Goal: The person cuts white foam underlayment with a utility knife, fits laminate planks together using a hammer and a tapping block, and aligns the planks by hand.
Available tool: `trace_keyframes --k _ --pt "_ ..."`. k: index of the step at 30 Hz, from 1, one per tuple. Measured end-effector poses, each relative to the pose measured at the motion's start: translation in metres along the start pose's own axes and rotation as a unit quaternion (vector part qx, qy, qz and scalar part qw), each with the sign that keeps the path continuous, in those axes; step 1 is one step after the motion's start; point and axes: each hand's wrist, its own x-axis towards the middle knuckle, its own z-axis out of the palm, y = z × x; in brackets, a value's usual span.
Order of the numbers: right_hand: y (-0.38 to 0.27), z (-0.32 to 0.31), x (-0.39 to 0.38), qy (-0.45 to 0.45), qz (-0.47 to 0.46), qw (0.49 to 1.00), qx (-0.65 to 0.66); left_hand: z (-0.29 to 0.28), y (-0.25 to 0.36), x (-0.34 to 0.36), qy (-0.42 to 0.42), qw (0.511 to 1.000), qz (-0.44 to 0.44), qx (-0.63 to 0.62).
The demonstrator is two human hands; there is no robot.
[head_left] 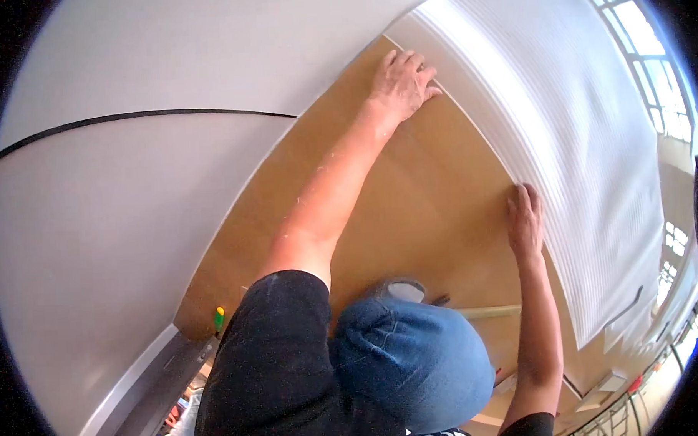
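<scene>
A large brown board (433, 192) spreads out before me, its right side along a thin pale edge. My left hand (404, 85) is at the far end of that side, its bent fingers on the edge and its thumb out to the right. Nearer to me, my right hand (526, 219) grips the same edge, its fingers close together and curled over it. The undersides of both hands are hidden. A rounded blue denim shape (412, 362), seemingly my bent knee, is between my arms and covers the board's near part.
A pale grey panel (151, 56) with a dark seam borders the board on the left. White ribbed foam sheeting (561, 134) lies along the right. A screwdriver-like tool with a green and yellow handle (219, 318) is at the near left. Windows (642, 38) show at the upper right.
</scene>
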Motion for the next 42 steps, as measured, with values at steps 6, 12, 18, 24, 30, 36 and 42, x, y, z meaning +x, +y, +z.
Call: trace_keyframes --k 6,12,18,24,30,36,42 --pt "-0.054 0.02 0.058 0.031 0.049 0.997 0.047 -0.012 -0.004 0.004 -0.043 0.999 0.001 0.001" --pt "-0.062 0.013 0.059 0.024 0.101 0.991 0.085 -0.023 0.002 0.008 -0.109 0.993 0.011 0.037" --pt "-0.058 0.01 0.046 0.045 0.08 0.993 0.079 -0.032 0.013 0.011 -0.196 0.979 0.018 0.046" --pt "-0.08 0.079 0.038 0.078 0.032 0.991 -0.108 -0.015 -0.024 -0.04 -0.07 0.996 0.056 0.029" --pt "-0.058 0.015 0.036 -0.065 0.113 0.991 -0.02 0.006 0.073 -0.041 -0.134 0.987 -0.005 -0.086" --pt "0.035 -0.062 0.035 0.329 0.134 0.935 -0.001 0.011 0.049 -0.079 -0.017 0.997 0.059 0.041" --pt "0.163 0.003 -0.104 0.339 0.339 0.87 -0.111 0.03 0.09 -0.091 -0.044 0.991 0.092 0.081"
